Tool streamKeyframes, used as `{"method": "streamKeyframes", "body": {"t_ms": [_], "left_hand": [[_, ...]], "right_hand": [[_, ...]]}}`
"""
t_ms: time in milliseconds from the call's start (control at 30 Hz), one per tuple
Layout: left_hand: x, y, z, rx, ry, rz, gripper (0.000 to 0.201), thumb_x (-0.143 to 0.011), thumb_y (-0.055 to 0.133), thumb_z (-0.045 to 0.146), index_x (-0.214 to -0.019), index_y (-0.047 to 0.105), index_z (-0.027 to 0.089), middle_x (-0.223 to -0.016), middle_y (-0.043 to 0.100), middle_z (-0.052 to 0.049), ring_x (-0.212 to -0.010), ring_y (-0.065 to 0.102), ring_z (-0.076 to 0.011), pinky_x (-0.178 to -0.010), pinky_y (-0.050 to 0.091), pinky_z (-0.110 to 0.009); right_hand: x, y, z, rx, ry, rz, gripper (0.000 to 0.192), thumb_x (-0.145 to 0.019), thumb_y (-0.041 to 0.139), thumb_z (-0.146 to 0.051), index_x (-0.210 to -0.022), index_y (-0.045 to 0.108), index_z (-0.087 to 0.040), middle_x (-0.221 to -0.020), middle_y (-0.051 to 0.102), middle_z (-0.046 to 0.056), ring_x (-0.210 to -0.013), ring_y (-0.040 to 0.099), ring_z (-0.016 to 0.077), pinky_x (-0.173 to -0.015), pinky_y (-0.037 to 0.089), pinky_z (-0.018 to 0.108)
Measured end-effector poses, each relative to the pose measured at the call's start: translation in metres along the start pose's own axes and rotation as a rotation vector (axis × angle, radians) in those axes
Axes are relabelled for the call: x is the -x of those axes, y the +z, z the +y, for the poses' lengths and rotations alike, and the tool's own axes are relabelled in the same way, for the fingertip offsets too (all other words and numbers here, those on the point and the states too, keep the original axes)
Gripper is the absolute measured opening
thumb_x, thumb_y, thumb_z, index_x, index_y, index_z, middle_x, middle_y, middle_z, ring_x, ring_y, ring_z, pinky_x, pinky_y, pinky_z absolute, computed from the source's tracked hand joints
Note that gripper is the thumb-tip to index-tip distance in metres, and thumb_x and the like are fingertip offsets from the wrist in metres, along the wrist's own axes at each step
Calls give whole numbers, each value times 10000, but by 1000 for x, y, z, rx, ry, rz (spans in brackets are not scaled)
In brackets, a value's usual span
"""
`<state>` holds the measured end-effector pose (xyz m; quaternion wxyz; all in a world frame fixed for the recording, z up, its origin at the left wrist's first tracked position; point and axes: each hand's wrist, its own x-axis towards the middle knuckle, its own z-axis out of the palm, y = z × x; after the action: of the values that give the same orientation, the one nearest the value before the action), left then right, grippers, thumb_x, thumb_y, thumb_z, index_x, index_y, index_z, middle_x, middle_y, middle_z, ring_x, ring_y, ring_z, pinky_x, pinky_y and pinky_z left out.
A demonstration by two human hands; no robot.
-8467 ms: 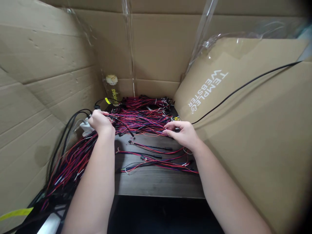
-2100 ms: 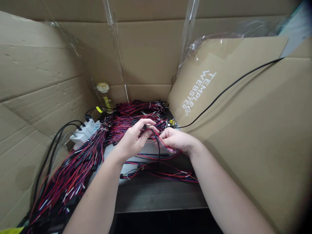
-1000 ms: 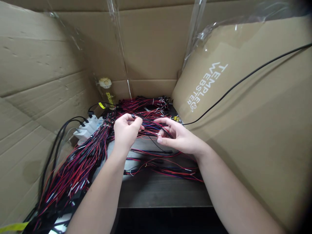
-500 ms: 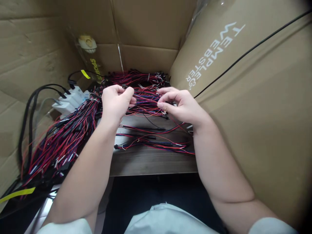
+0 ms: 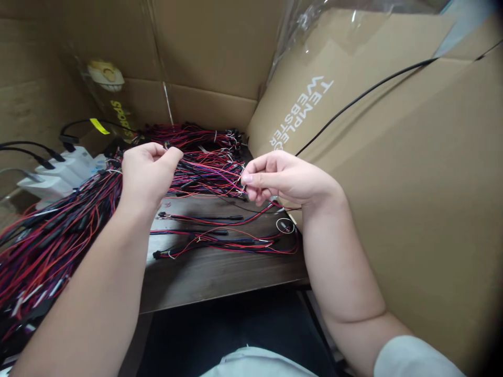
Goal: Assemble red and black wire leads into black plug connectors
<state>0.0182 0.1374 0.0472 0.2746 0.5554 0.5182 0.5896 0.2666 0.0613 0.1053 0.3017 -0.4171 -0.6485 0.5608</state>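
Observation:
My left hand (image 5: 146, 175) is closed in a pinch on one end of a wire harness (image 5: 210, 166), with a small dark connector (image 5: 167, 145) showing at the fingertips. Red and purplish strands run from there across to my right hand (image 5: 275, 177). Thumb and index finger of that hand are pressed together on the strands, its other fingers curled below. Beneath and behind them lies a thick pile of red, blue and black wire harnesses (image 5: 196, 180). Nearer to me, a few separate harnesses (image 5: 223, 242) lie lengthwise on the dark wooden table (image 5: 204, 280).
At left, a large bundle of wires (image 5: 74, 235) spills toward me beside white plug adapters (image 5: 58, 175) with black cables. Cardboard walls (image 5: 208, 57) enclose the back and sides. A black cable (image 5: 353, 102) crosses the right panel. A white ring-shaped tie (image 5: 285, 225) lies near the right edge.
The view has swung to the right. My right hand has gone from loosely spread fingers to a pinch on the strands. The left hand stays closed on its end.

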Motion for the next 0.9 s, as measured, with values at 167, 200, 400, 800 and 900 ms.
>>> {"method": "streamKeyframes", "body": {"t_ms": [167, 200, 400, 800, 900], "left_hand": [[-8, -4, 4, 107, -47, 120, 208, -720, 740, 121, -591, 579, 153, -471, 471, 64, -473, 388, -70, -502, 279, -262], [-10, -4, 4, 117, -50, 131, 199, -731, 742, 116, -604, 591, 147, -479, 479, 62, -477, 396, -70, -503, 282, -261], [-14, -6, -1, 144, -41, 197, 197, -798, 733, 137, -647, 607, 122, -516, 489, 58, -467, 387, -53, -484, 282, -246], [-7, -12, 1, 405, -139, -64, 179, -730, 752, 291, -681, 689, 130, -483, 448, 58, -468, 393, -69, -487, 293, -227], [1, -15, 8, 621, -319, -333, 242, -731, 774, 357, -757, 711, 125, -494, 451, 60, -489, 464, -85, -536, 410, -227]], "right_hand": [[6, 5, 6, 87, 193, -11, 308, -856, 878, -388, -867, 732, -117, -889, 792, 104, -745, 750, 155, -664, 614, 199], [6, 7, 8, 97, 215, -6, 264, -878, 858, -347, -870, 736, -114, -898, 795, 106, -759, 755, 157, -679, 618, 201], [9, 21, 8, 136, 244, 19, 167, -991, 709, -193, -850, 733, -107, -880, 795, 86, -741, 749, 125, -656, 590, 165], [-1, 18, 27, 73, 182, -66, 504, -832, 844, -610, -861, 677, -135, -872, 783, 87, -708, 718, 130, -629, 562, 186], [-12, 17, 42, 24, 131, -136, 537, -813, 853, -630, -841, 660, -130, -822, 769, 84, -702, 707, 133, -690, 572, 219]]}}
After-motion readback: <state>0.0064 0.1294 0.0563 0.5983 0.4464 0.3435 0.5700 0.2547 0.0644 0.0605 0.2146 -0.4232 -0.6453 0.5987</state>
